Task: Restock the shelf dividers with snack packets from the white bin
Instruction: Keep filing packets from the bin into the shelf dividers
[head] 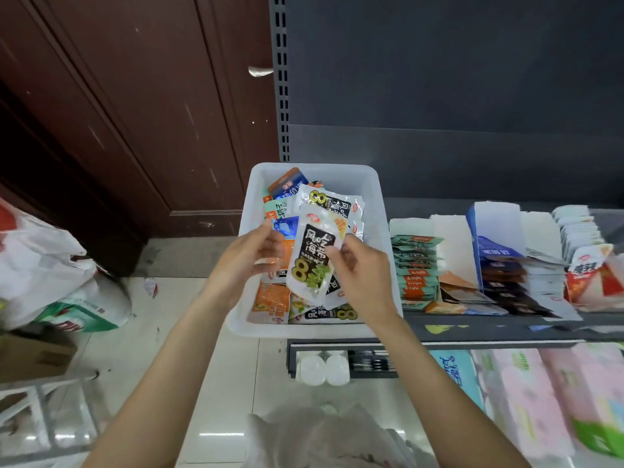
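The white bin [378, 211] stands on the left end of the shelf, full of mixed snack packets. Over it my right hand [363, 275] pinches a white-and-black seaweed packet [312, 255] at its right edge and holds it upright. My left hand [248, 258] is beside the packet's left edge with curled fingers; whether it grips the packet or another one behind it is unclear. To the right, white shelf dividers [454, 244] hold rows of green [417, 268], dark [503, 275] and white packets.
A red-and-white packet [589, 275] lies at the shelf's right end. Tissue packs [540, 396] fill the lower shelf. Plastic bags [44, 268] and a cardboard box [33, 356] sit on the floor at left, next to a brown door [135, 113].
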The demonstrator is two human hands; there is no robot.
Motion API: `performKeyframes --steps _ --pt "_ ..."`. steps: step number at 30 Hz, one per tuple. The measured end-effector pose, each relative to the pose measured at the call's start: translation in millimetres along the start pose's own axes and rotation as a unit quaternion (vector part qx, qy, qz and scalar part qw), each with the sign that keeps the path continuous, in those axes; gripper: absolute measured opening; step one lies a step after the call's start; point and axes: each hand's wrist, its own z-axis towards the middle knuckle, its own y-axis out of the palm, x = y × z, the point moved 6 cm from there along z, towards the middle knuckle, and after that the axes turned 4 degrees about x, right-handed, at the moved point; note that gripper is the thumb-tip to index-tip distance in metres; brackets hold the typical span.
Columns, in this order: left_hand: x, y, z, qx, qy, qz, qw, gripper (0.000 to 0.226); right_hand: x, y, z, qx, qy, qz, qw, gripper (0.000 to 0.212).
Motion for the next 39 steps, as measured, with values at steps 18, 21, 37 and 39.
performKeyframes --steps 18,21,37,39 --pt "47 278 -44 -0.099 0.599 0.375 0.700 0.027 102 -263 -50 0.117 0.100 -0.059 0.986 0.009" --pt "41 332 -29 -0.048 0.565 0.337 0.752 0.039 138 -315 -55 0.233 0.122 -0.096 0.960 0.005" --pt "-24 445 17 -0.006 0.380 0.535 0.754 0.013 219 -328 68 0.057 -0.172 -0.420 0.889 0.026" --pt "-23 444 18 -0.006 0.388 0.521 0.760 0.009 223 -316 76 0.009 -0.180 -0.454 0.872 0.028"
